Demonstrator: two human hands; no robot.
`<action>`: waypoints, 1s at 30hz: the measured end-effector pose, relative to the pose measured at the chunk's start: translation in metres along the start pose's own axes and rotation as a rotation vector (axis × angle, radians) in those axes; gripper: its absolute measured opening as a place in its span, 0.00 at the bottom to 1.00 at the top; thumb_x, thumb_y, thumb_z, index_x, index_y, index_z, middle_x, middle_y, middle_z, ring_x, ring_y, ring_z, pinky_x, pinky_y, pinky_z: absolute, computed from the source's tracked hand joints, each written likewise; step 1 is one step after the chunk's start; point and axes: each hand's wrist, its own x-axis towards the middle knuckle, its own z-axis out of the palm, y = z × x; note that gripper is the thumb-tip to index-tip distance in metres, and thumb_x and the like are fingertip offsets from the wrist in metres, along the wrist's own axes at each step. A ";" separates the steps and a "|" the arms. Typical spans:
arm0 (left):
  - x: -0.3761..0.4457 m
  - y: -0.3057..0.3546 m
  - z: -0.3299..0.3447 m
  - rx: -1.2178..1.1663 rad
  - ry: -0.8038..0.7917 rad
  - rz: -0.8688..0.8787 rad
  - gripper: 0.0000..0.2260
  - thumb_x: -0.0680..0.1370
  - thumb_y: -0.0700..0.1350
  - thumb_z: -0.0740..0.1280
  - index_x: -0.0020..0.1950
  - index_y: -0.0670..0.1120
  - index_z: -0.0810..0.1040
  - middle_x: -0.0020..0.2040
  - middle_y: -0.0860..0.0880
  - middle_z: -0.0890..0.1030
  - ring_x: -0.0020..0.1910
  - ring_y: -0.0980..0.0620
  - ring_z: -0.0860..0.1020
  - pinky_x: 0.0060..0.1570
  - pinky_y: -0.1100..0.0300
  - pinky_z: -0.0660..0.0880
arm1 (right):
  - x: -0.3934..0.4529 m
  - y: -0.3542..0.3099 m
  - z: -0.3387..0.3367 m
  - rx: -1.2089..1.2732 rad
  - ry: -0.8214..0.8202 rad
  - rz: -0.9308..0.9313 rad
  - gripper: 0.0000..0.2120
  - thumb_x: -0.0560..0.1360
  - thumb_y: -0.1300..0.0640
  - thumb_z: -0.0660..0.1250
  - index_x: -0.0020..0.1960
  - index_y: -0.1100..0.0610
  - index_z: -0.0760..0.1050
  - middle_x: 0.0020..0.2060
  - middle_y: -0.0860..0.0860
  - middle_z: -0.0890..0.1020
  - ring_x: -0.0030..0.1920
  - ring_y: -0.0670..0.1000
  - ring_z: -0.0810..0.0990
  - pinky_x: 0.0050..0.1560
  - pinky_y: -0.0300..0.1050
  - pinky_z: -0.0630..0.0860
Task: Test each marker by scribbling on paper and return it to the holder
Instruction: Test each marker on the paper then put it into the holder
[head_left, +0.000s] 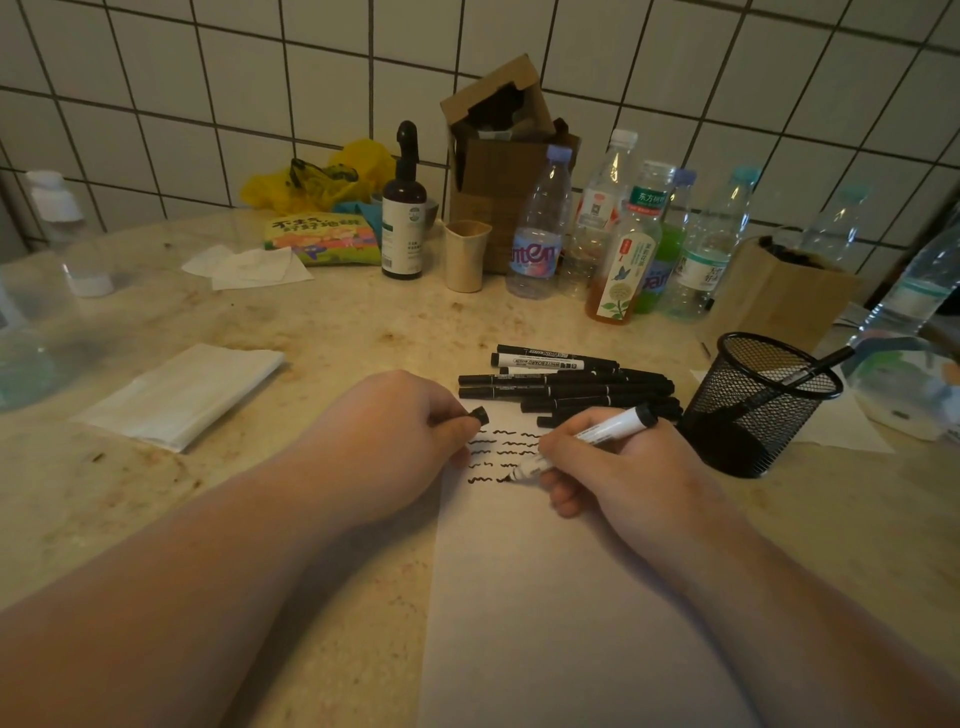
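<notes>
Reaching in from the lower frame, both forearms converge at centre. Right hand (618, 467) grips a white-barrelled marker (587, 439), tip down on the paper (545, 597) among black squiggles. Left hand (400, 441) pinches the cap (480, 415). Beyond: loose markers (566, 384); mesh holder (763, 400) right of centre, one marker inside.
</notes>
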 end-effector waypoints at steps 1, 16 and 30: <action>0.000 0.000 0.000 0.001 0.001 0.000 0.13 0.80 0.56 0.64 0.41 0.54 0.84 0.39 0.55 0.83 0.32 0.58 0.76 0.31 0.62 0.67 | 0.000 0.000 -0.001 -0.003 0.005 0.000 0.08 0.77 0.56 0.69 0.42 0.56 0.84 0.35 0.57 0.85 0.35 0.52 0.83 0.42 0.47 0.82; 0.001 -0.001 0.001 -0.002 -0.025 -0.012 0.12 0.80 0.57 0.63 0.46 0.56 0.84 0.43 0.57 0.85 0.42 0.58 0.80 0.44 0.63 0.76 | -0.001 -0.006 -0.008 0.068 0.095 0.046 0.08 0.77 0.58 0.70 0.42 0.60 0.83 0.35 0.61 0.85 0.34 0.53 0.81 0.41 0.52 0.82; -0.003 0.001 0.000 -0.129 -0.008 0.108 0.07 0.79 0.55 0.67 0.56 0.63 0.81 0.40 0.63 0.83 0.43 0.63 0.79 0.44 0.69 0.72 | -0.001 -0.015 -0.012 0.630 0.083 0.026 0.14 0.66 0.57 0.71 0.49 0.63 0.80 0.33 0.56 0.82 0.31 0.49 0.78 0.32 0.40 0.78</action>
